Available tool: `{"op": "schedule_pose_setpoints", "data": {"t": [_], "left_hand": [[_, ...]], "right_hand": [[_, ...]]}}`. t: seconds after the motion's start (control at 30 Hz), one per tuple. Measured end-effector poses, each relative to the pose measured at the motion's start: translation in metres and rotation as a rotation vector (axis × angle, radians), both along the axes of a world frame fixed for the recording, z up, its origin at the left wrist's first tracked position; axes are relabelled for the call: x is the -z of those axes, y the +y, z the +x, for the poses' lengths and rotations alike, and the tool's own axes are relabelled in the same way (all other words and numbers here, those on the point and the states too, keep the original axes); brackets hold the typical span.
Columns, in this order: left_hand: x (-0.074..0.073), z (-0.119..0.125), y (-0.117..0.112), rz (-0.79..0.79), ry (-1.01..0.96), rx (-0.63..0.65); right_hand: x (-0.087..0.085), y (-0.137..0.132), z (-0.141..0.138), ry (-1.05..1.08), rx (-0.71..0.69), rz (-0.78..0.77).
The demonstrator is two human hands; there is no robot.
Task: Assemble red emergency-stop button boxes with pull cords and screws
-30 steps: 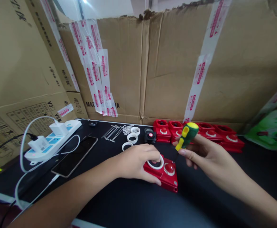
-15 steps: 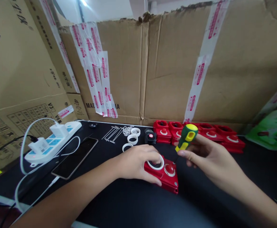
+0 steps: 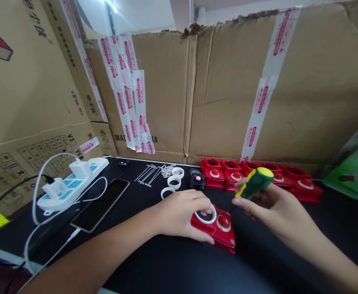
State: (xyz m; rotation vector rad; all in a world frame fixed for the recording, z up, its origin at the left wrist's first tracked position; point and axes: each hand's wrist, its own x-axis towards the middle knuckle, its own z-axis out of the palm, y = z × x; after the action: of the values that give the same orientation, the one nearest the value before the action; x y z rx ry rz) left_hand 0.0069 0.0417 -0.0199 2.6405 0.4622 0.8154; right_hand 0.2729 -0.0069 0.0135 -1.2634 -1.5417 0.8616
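Observation:
My left hand (image 3: 182, 214) grips a red box-shaped housing (image 3: 224, 239) on the black table, thumb along its near side. A white ring (image 3: 213, 215) surrounds a dark round part on the housing's top, with my fingertips at that ring. Beside it sits a red dome (image 3: 224, 221) with a pale rim. My right hand (image 3: 267, 204) holds a screwdriver (image 3: 257, 182) with a green and yellow handle, tilted, its dark shaft pointing down toward the housing's far corner. Whether the tip touches a screw I cannot tell.
Several similar red housings (image 3: 212, 173) line the cardboard wall (image 3: 160, 81). White rings (image 3: 174, 181), metal rods (image 3: 147, 175) and a small black block (image 3: 196, 179) lie behind my left hand. At left are a phone (image 3: 102, 204) and a power strip (image 3: 71, 188); a green bag (image 3: 350, 175) is far right.
The screwdriver has tipped over to the right, its handle now lower and more slanted, and my right hand has shifted slightly right. My left hand keeps its hold on the housing. The view has shifted slightly.

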Motion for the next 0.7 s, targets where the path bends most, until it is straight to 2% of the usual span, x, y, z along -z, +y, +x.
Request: {"op": "schedule_pose_setpoints", "data": {"t": [0.1,0.27,0.53,0.6,0.7], "left_hand": [[0.000,0.000,0.000,-0.037,0.032,-0.029],[-0.002,-0.001,-0.002,-0.045,0.024,-0.015],[-0.002,-0.001,-0.002,-0.022,0.005,-0.009],[-0.001,-0.001,-0.002,-0.031,0.013,-0.013],[-0.002,0.000,-0.002,-0.041,0.026,-0.019]], "right_hand": [[-0.005,0.000,0.004,-0.043,-0.020,0.036],[-0.014,-0.005,0.006,-0.092,-0.169,0.069],[-0.003,0.001,0.001,-0.097,0.005,0.060],[-0.006,0.001,0.001,-0.059,-0.012,0.053],[-0.013,-0.003,0.001,-0.029,-0.127,0.019]]}}
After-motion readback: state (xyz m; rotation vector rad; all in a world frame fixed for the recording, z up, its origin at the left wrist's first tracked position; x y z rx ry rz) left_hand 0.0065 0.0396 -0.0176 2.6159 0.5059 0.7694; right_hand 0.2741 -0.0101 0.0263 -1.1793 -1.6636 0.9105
